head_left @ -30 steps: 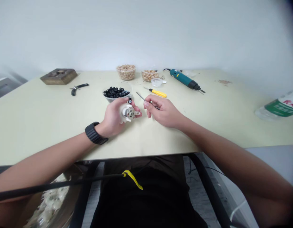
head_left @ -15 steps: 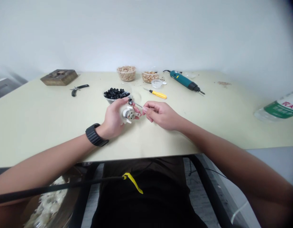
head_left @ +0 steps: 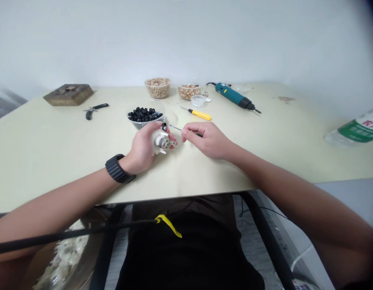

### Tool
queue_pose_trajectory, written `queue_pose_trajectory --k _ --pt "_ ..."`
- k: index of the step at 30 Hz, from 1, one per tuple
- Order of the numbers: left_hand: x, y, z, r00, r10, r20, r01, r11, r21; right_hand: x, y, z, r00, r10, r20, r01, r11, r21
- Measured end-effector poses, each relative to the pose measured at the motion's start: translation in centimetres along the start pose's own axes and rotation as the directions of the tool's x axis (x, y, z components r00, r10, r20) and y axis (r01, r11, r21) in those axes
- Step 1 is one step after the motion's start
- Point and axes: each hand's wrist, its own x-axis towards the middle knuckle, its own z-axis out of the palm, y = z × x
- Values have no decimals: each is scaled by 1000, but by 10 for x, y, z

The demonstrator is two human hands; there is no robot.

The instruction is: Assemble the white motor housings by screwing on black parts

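My left hand (head_left: pixel 142 147) is closed around a white plastic part (head_left: pixel 156 141) with a round grey, motor-like piece (head_left: pixel 164 142) set in it, facing up. A small black knob-like piece (head_left: pixel 164 127) is pinched at the thumb tip of the same hand. My right hand (head_left: pixel 206 139) is closed on a slim metal-shafted tool (head_left: pixel 175 128); a bit of dark handle shows among the fingers. Its tip points left at the black piece, with a small gap between. Just behind the left hand stands a clear bowl of black pieces (head_left: pixel 145 114).
Two tubs of small tan pieces (head_left: pixel 158 88) (head_left: pixel 189 92) stand at the back, with a small clear cup (head_left: pixel 198 100) beside them. Also on the table are a yellow-handled knife (head_left: pixel 201 115), a teal power screwdriver (head_left: pixel 233 96), pliers (head_left: pixel 95 109), a block (head_left: pixel 68 95) and a bottle (head_left: pixel 355 131).
The tool in my right hand has drawn back slightly from the black piece, widening the gap. Both hands keep their holds. The whole view has shifted a little.
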Motion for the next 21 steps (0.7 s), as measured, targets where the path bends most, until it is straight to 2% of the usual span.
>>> queue_pose_trajectory --k 7,11,17,21 --pt "-1 2 0 999 -4 39 3 1000 10 -1 0 7 999 34 17 -34 999 41" --pt "0 5 0 1000 -8 22 8 1000 13 -1 2 10 998 54 32 -56 996 67" --pt "3 1 -3 999 -30 10 30 1000 -5 0 3 8 999 -51 19 50 997 57" --pt "3 0 -4 999 -44 10 44 999 -32 -1 1 7 998 -35 47 35 999 8"
